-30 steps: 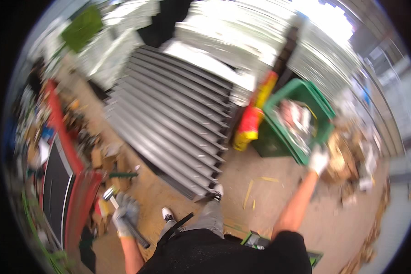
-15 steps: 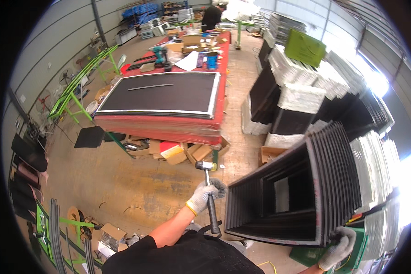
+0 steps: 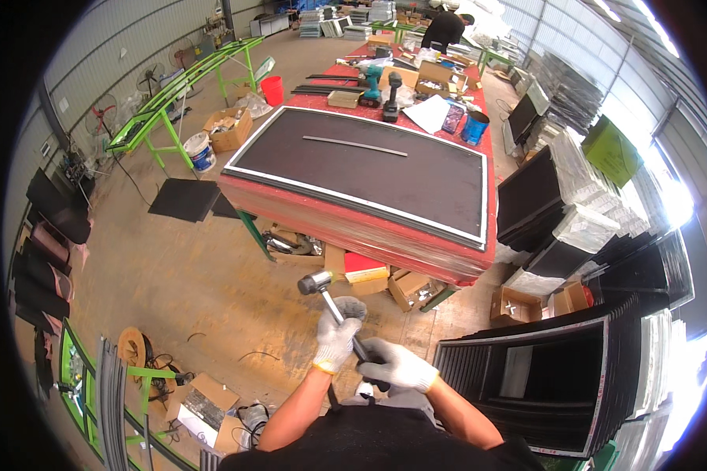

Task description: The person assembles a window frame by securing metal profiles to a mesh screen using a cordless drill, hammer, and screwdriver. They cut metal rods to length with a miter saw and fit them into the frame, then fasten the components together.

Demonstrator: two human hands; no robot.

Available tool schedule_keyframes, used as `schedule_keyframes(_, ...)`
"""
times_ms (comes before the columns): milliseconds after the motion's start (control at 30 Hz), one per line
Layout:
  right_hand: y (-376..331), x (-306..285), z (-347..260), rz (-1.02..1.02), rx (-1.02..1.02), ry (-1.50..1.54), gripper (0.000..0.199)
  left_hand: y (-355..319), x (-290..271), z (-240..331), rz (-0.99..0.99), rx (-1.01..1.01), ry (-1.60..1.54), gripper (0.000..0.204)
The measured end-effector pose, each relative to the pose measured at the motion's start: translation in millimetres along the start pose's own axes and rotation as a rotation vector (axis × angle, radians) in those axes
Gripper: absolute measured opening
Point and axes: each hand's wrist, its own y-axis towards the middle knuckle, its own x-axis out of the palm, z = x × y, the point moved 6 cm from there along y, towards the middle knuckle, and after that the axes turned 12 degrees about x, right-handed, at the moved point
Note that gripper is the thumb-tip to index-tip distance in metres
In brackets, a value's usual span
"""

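Gripping a mallet (image 3: 334, 307) by its shaft in the gloved left hand (image 3: 338, 336), with fingers curled round a little below the head and forearm slanting up and to the right from the lower edge. Touching the black handle lower down with the gloved right hand (image 3: 397, 366), set just beside the left; cannot tell whether fully closed on it. Slanting the bare right forearm up and to the left, so converging with the other in front of the body. Holding the mallet tilted, with head up and to the left and handle down toward the right, above the floor and short of a red-covered table (image 3: 361, 234). Facing, beyond that, a dark panel (image 3: 385, 177) in a pale frame, laid on the table beneath a thin grey strip (image 3: 355, 146). Past these, seeing a teal drill (image 3: 371, 85), a blue can (image 3: 474, 129) and, farther off, a bent-over person (image 3: 446, 33). Standing near a stack of dark frames (image 3: 622, 353) on the right
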Motion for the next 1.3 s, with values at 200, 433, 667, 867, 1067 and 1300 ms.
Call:
schedule_keyframes(200,94,59,-56,-0.333,0.202,0.254,0.028,35,-84,63,-0.048,0.022,0.372,0.033)
schedule_keyframes(433,247,79,-114,-0.04,0.161,0.198,0.032,137,-215,86,-0.111,0.131,0.796,0.026)
schedule_keyframes(667,401,58,-219,0.138,0.03,0.437,0.018,233,-368,107,0.019,-0.005,0.876,0.031)
schedule_keyframes(867,503,52,-283,0.189,0.147,0.717,0.022,284,-523,113,0.212,-0.163,0.899,0.027)
schedule_keyframes(1067,573,88,-287,0.463,0.159,0.876,0.028,407,-624,119,-0.03,-0.105,0.963,0.03)
schedule_keyframes(1300,592,140,-328,0.818,0.235,1.156,0.026,603,-638,162,-0.583,0.198,1.018,0.026)
